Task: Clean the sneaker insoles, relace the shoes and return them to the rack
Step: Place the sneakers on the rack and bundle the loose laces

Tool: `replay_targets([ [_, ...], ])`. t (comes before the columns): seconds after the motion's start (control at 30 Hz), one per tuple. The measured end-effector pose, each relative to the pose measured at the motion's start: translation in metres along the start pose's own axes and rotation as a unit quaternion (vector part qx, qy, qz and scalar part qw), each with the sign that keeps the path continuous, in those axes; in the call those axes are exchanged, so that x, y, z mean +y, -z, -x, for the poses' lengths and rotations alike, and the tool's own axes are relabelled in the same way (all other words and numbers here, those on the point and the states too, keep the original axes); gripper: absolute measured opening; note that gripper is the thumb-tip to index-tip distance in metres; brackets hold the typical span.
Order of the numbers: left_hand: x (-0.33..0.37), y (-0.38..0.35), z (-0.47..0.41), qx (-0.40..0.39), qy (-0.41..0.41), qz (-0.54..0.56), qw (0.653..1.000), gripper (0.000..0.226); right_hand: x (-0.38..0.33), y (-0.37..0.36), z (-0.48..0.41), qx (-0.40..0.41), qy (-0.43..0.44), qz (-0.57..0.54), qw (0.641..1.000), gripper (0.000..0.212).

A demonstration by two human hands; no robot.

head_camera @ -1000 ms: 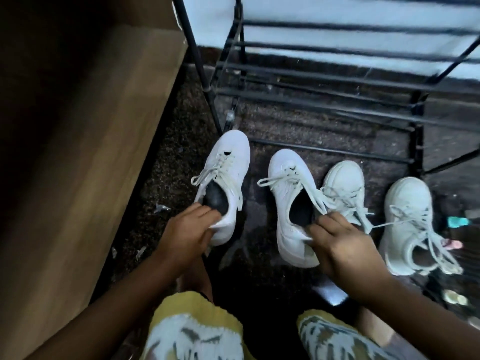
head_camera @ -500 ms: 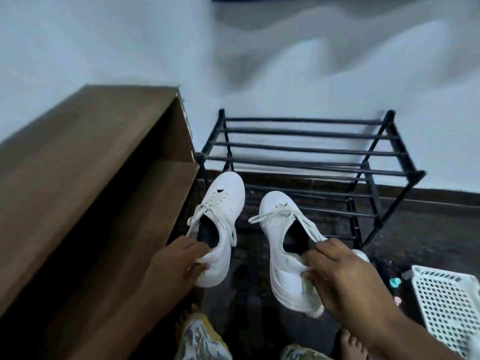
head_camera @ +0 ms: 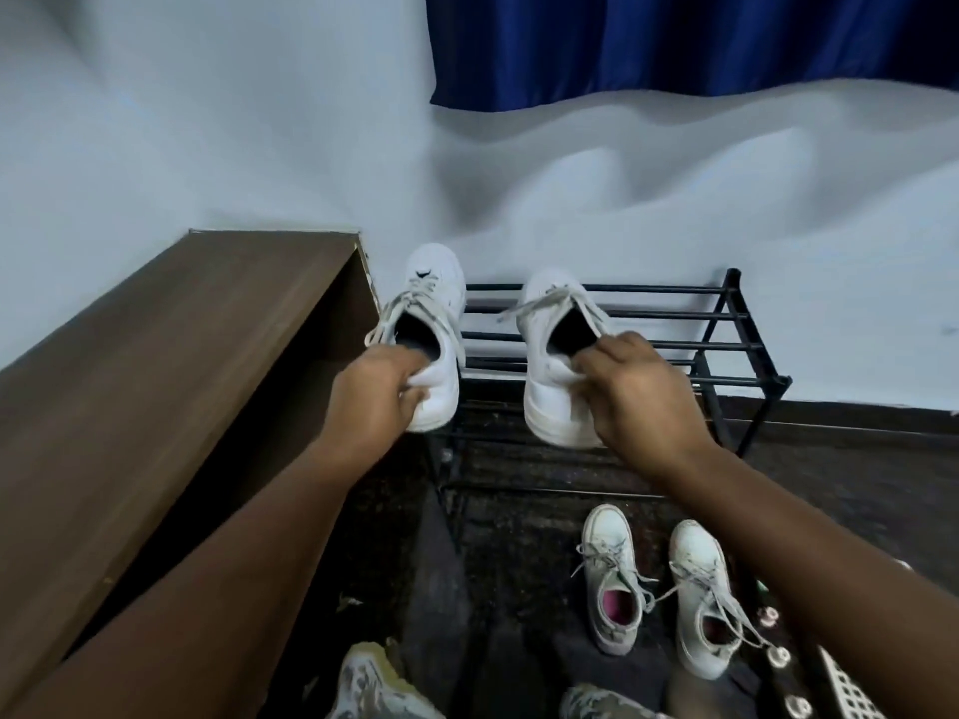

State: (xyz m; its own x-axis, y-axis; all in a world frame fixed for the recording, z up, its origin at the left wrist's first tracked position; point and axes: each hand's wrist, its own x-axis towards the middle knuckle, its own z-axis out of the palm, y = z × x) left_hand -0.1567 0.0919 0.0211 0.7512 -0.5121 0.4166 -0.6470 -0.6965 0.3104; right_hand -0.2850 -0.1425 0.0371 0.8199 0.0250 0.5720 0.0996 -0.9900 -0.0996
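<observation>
Two white laced sneakers are held up over the top bars of the black metal shoe rack (head_camera: 726, 316). My left hand (head_camera: 371, 397) grips the heel of the left white sneaker (head_camera: 433, 324), which sits at the rack's left end beside the wooden cabinet. My right hand (head_camera: 641, 402) grips the heel of the right white sneaker (head_camera: 558, 365) above the rack's middle. Both shoes point toes toward the wall, laces tied, dark insides showing. Whether their soles touch the bars I cannot tell.
A brown wooden cabinet (head_camera: 155, 381) stands close on the left. A second, smaller pair of white sneakers (head_camera: 659, 594) lies on the dark floor at lower right, laces loose. A white plastic basket (head_camera: 851, 692) shows at the bottom right corner. Blue curtain (head_camera: 674, 38) hangs above the wall.
Both hands have lifted the two white sneakers from the floor up to the level of the rack's top tier. The view has tilted up; the second pair stays on the floor.
</observation>
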Motion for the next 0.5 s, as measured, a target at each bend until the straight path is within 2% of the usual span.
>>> replay_targets([
  [0.13, -0.01, -0.039, -0.036, 0.011, 0.02, -0.018, 1.0, 0.012, 0.02, -0.046, -0.035, 0.014, -0.007, 0.016, 1.0, 0.039],
  [0.33, -0.02, -0.085, -0.068, 0.011, 0.016, -0.032, 0.999, 0.011, 0.044, -0.099, -0.065, 0.0, -0.013, 0.047, 0.999, 0.023],
  [0.5, -0.033, -0.112, -0.086, 0.007, 0.017, -0.046, 0.999, 0.006, 0.057, -0.132, -0.074, 0.012, -0.006, 0.061, 0.998, 0.025],
])
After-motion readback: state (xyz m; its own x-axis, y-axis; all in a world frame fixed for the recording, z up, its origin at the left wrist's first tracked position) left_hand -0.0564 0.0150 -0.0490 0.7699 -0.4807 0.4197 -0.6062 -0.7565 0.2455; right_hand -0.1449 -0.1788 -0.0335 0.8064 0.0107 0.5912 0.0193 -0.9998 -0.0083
